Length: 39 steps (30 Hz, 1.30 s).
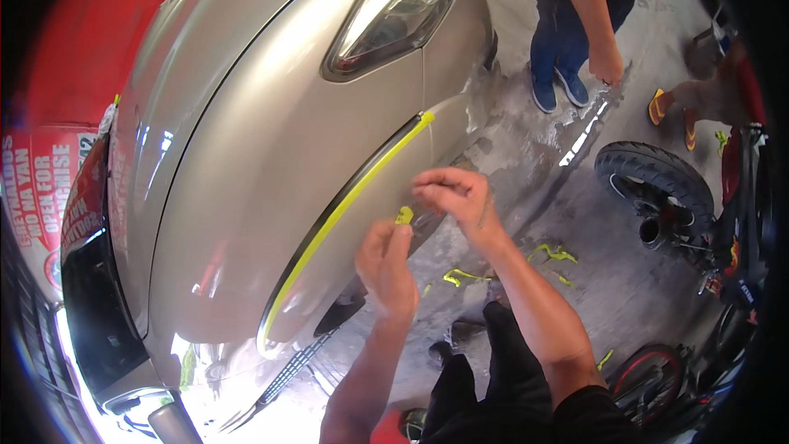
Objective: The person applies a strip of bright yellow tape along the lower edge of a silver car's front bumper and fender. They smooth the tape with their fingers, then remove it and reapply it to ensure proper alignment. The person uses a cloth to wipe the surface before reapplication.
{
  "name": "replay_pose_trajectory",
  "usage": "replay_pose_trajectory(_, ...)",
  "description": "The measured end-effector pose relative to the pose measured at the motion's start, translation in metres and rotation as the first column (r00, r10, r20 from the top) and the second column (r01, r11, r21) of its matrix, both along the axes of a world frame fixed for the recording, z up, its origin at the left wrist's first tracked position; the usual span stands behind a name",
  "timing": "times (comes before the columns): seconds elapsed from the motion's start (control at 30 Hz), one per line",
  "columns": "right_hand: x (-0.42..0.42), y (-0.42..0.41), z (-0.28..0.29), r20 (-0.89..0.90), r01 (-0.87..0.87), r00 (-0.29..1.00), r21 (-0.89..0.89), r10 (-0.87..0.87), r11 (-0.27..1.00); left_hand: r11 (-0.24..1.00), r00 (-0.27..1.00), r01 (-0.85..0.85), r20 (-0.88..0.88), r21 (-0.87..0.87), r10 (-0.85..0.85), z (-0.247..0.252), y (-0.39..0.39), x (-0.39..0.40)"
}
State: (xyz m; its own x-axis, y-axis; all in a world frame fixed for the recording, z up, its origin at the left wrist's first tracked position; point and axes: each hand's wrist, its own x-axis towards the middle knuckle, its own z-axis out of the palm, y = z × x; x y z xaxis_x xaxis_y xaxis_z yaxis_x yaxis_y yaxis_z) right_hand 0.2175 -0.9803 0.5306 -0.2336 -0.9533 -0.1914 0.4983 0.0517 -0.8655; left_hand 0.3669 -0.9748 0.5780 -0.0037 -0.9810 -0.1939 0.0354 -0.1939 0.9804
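Note:
My left hand [391, 259] pinches a small scrap of yellow-green tape [404, 216] between thumb and fingers. My right hand [459, 197] is just up and to the right of it, its fingers bent close together; whether they hold anything thin I cannot tell. Both hands are in front of the beige car fender [246, 166]. Along the wheel arch runs a dark trim strip [345, 191], edged with a long band of yellow-green masking tape [336, 216]. Above it in the picture is the car's headlight [394, 15].
Yellow-green tape scraps [459, 276] lie on the wet-looking concrete floor [524, 314]. A person in dark blue shoes [570, 83] stands at the upper right, another in yellow flip-flops [659, 106] farther right. A motorcycle wheel [656, 182] and a red-rimmed wheel [647, 376] are at right.

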Motion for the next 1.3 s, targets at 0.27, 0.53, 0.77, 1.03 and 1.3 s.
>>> replay_pose_trajectory(0.27,-0.033,-0.039,-0.046,-0.262,0.298,0.923,0.020,-0.282,0.954,0.997,0.961,0.064,0.267,0.051,-0.075,-0.021,0.045,0.048)
replay_pose_trajectory(0.53,-0.037,-0.078,-0.057,-0.577,0.304,0.692,-0.312,-0.434,0.900,0.892,0.927,0.050,0.312,0.449,-0.208,-0.092,0.169,0.119)
replay_pose_trajectory(0.77,-0.041,-0.088,-0.072,-0.616,0.325,0.669,-0.260,-0.416,0.909,0.873,0.843,0.134,0.410,0.468,-0.349,-0.089,0.197,0.127)
replay_pose_trajectory(1.03,-0.047,-0.096,-0.075,-0.713,0.248,0.553,-0.354,-0.432,0.902,0.881,0.807,0.073,0.491,0.467,-0.327,-0.120,0.232,0.186)
replay_pose_trajectory(1.3,-0.060,-0.105,-0.067,-0.619,0.226,0.759,-0.036,-0.200,0.973,0.841,0.753,0.049,0.533,0.538,-0.385,-0.119,0.253,0.244)
